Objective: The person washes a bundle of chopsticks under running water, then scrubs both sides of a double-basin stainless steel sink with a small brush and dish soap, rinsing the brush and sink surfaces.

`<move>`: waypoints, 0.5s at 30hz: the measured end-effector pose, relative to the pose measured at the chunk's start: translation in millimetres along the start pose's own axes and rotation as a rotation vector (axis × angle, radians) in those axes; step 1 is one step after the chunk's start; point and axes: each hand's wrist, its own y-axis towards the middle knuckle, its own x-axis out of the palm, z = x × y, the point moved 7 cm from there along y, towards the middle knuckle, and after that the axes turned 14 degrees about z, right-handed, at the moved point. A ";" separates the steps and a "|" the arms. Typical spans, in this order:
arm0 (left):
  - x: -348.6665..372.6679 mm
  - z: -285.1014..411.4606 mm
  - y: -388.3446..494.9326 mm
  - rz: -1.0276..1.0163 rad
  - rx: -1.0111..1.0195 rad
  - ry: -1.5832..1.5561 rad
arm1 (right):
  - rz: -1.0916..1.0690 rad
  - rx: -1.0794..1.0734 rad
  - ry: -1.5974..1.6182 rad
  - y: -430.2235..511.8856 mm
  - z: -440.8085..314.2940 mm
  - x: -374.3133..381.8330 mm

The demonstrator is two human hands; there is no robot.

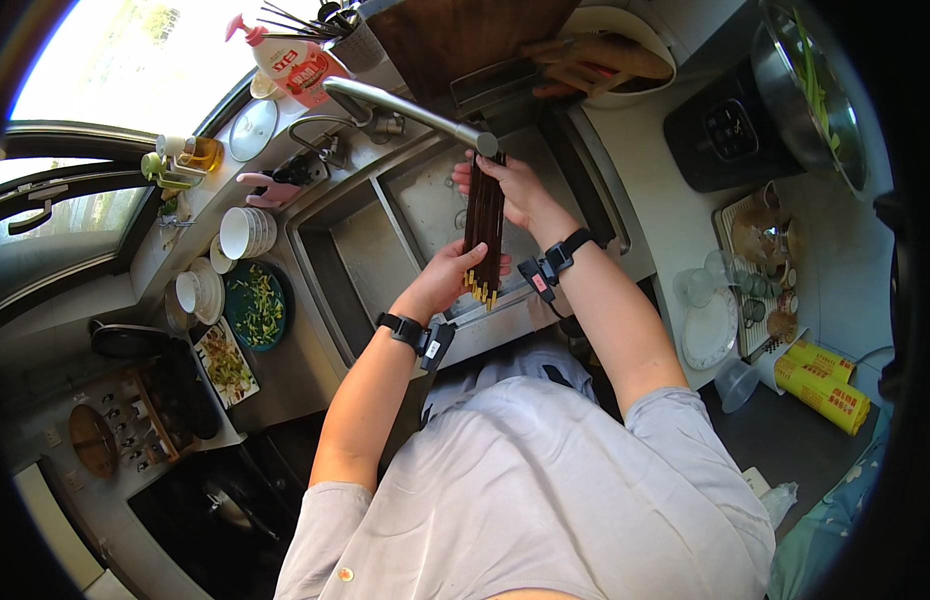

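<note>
A bundle of dark chopsticks (483, 217) with gold-coloured ends is held over the stainless steel sink (416, 176). My left hand (450, 277) grips the bundle near the gold ends, the thumb across it. At the other end my right hand (510, 187) is closed around the chopsticks, just under the spout of the faucet (435, 120). The spout's head hides part of that end. Whether water is running cannot be told.
Left of the sink are stacked white bowls (247, 232), a teal plate of chopped greens (281, 304) and a pan (127, 337). A soap pump bottle (292, 64) stands behind the faucet. On the right are a black appliance (697, 135), a white plate (709, 330) and glasses (697, 285).
</note>
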 end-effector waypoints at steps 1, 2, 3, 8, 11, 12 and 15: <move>1.3 -0.3 -1.1 -0.001 -0.012 0.012 | 0.009 0.001 0.008 0.9 -0.5 -0.7; 3.5 0.5 -2.9 -0.021 -0.017 -0.003 | 0.008 -0.004 0.022 2.0 -1.2 -1.4; 4.8 1.0 -5.7 -0.039 -0.022 -0.017 | 0.000 0.005 0.030 2.9 -0.8 -2.3; -0.2 -0.9 -18.5 -0.029 -0.093 -0.080 | -0.063 0.005 0.102 8.4 -1.8 -5.2; -3.1 -1.9 -21.2 -0.037 -0.078 -0.050 | -0.046 0.011 0.135 11.6 -2.4 -5.8; -3.4 -2.6 -21.8 -0.052 -0.077 -0.039 | -0.050 0.005 0.138 11.9 -3.2 -4.5; -5.7 -5.8 -22.6 -0.064 -0.084 -0.025 | -0.058 -0.003 0.146 10.6 -5.3 0.2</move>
